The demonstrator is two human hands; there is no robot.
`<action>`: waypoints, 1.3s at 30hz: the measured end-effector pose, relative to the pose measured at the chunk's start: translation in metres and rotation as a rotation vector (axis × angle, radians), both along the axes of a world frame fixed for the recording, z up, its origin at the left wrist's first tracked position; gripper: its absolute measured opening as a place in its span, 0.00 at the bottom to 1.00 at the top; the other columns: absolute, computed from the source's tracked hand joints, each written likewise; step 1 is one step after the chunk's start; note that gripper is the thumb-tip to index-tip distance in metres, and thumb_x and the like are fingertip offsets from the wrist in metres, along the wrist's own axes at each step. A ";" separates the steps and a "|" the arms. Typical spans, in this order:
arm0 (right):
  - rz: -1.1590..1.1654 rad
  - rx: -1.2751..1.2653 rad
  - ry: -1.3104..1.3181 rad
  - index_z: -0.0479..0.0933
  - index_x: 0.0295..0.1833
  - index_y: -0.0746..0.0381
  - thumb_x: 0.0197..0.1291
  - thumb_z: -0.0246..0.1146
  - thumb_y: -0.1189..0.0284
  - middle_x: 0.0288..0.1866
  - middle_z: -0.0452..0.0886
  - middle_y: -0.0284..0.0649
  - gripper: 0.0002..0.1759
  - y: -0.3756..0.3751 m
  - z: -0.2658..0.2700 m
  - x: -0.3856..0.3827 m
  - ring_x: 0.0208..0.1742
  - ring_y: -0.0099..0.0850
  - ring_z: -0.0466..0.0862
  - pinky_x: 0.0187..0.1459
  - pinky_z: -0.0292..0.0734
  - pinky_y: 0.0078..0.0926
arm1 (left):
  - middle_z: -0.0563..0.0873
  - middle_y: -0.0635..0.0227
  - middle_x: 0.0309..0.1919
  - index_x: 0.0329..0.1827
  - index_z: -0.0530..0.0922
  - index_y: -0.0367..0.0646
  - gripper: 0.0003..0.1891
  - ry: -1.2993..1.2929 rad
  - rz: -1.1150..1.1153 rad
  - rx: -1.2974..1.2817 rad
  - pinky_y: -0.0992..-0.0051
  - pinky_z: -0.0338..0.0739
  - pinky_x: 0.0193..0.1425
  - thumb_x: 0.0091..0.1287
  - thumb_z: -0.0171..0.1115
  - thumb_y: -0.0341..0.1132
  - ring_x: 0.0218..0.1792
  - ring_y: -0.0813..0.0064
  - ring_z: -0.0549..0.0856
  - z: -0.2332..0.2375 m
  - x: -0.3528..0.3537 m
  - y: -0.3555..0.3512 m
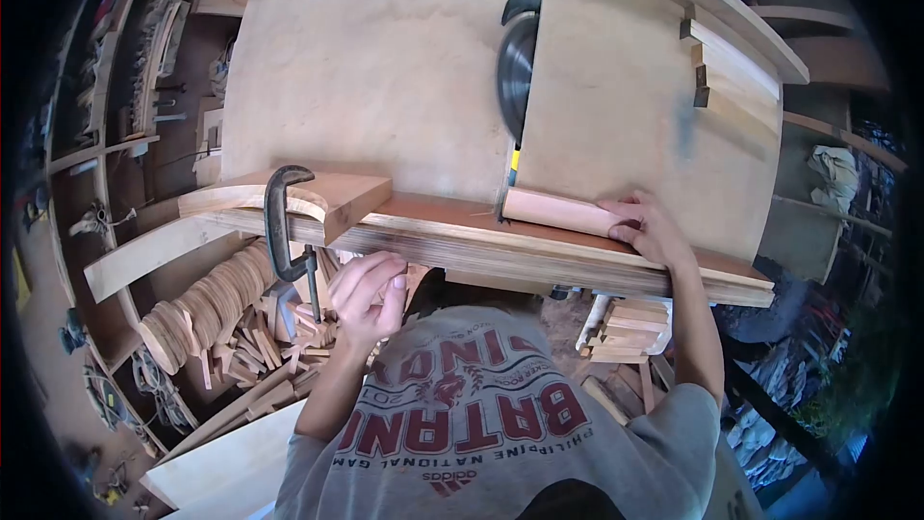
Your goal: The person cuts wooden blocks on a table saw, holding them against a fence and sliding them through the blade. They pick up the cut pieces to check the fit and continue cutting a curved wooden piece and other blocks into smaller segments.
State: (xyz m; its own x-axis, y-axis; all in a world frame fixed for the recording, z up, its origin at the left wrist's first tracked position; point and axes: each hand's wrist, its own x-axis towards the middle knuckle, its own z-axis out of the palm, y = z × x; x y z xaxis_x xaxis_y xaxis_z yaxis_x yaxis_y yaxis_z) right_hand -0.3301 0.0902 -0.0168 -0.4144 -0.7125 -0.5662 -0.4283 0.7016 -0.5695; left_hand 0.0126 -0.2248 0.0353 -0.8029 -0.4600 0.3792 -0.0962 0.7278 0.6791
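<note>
Two hands are showing at the near edge of the counter (366, 67). Our right hand (650, 227) is gripping a wood block (558, 210) by its right end, thumb and fingers clasping it. The block is lying along the near edge, its left end sitting roughly in line with the saw blade (517, 77), nearer to us. Our left hand (371, 294) is hovering just off the edge, fingers curling in; whether it is pinching anything, we are unable to tell. Just left of it, a clamp (277, 221) is gripping a curved piece (351, 195) at the edge. Far right, strips (733, 63) are lying on the counter. Below left, discs (207, 303) are resting in a row beside offcuts (252, 351).
</note>
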 end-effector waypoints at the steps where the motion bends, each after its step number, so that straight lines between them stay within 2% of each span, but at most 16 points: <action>1: 0.001 -0.003 -0.002 0.86 0.72 0.45 0.62 0.78 0.69 0.58 0.85 0.46 0.30 -0.002 -0.001 0.001 0.64 0.46 0.83 0.69 0.79 0.43 | 0.93 0.55 0.40 0.43 0.90 0.36 0.07 -0.003 0.002 0.005 0.66 0.87 0.42 0.63 0.72 0.23 0.37 0.59 0.92 0.000 -0.001 0.000; 18: 0.067 -0.053 0.006 0.87 0.70 0.46 0.63 0.77 0.67 0.58 0.85 0.47 0.28 -0.036 -0.002 0.016 0.66 0.46 0.82 0.72 0.76 0.43 | 0.93 0.56 0.40 0.43 0.90 0.35 0.07 0.009 0.021 0.015 0.65 0.88 0.44 0.63 0.72 0.23 0.39 0.58 0.94 -0.006 0.000 -0.006; 30: 0.087 -0.065 0.024 0.87 0.70 0.48 0.63 0.77 0.65 0.55 0.86 0.44 0.28 -0.039 -0.002 0.018 0.65 0.45 0.82 0.70 0.76 0.42 | 0.93 0.57 0.40 0.42 0.89 0.35 0.06 0.018 0.012 0.001 0.66 0.88 0.43 0.62 0.71 0.22 0.38 0.58 0.93 -0.006 -0.002 -0.006; 33: 0.077 -0.054 0.012 0.87 0.70 0.48 0.63 0.77 0.64 0.54 0.86 0.44 0.28 -0.042 0.002 0.019 0.64 0.45 0.82 0.69 0.76 0.43 | 0.94 0.57 0.40 0.41 0.89 0.35 0.06 0.033 0.007 -0.004 0.67 0.86 0.40 0.62 0.71 0.21 0.35 0.60 0.93 -0.004 -0.001 -0.005; 35: 0.089 -0.052 0.015 0.86 0.71 0.48 0.63 0.76 0.64 0.54 0.86 0.44 0.28 -0.042 0.002 0.018 0.65 0.46 0.82 0.70 0.77 0.43 | 0.92 0.58 0.42 0.46 0.88 0.36 0.09 -0.010 0.022 -0.003 0.64 0.84 0.50 0.63 0.72 0.24 0.47 0.56 0.92 -0.007 0.006 -0.004; 36: 0.101 -0.047 0.016 0.86 0.72 0.47 0.64 0.76 0.64 0.55 0.86 0.45 0.29 -0.042 0.001 0.018 0.66 0.47 0.82 0.70 0.77 0.43 | 0.92 0.58 0.42 0.46 0.88 0.36 0.09 -0.007 0.021 -0.004 0.64 0.84 0.50 0.63 0.72 0.24 0.47 0.56 0.92 -0.011 0.009 -0.005; 37: 0.101 -0.048 0.021 0.86 0.72 0.47 0.64 0.76 0.64 0.55 0.86 0.45 0.29 -0.039 -0.002 0.019 0.66 0.47 0.82 0.70 0.77 0.43 | 0.89 0.58 0.46 0.53 0.86 0.37 0.14 0.080 0.102 -0.111 0.60 0.81 0.57 0.64 0.73 0.27 0.55 0.53 0.88 -0.016 0.012 -0.006; 38: 0.094 -0.083 0.052 0.84 0.74 0.48 0.64 0.77 0.64 0.60 0.85 0.47 0.31 -0.035 -0.007 0.020 0.70 0.48 0.81 0.72 0.76 0.43 | 0.86 0.57 0.50 0.59 0.84 0.37 0.20 0.168 0.183 -0.217 0.56 0.78 0.63 0.64 0.74 0.30 0.64 0.50 0.85 -0.024 0.017 -0.008; 39: 0.088 -0.118 0.085 0.82 0.76 0.50 0.64 0.77 0.64 0.66 0.85 0.48 0.33 -0.033 -0.007 0.021 0.73 0.49 0.80 0.74 0.75 0.42 | 0.79 0.55 0.57 0.70 0.77 0.37 0.29 0.210 0.263 -0.321 0.48 0.69 0.75 0.69 0.73 0.41 0.74 0.44 0.74 -0.039 0.024 -0.015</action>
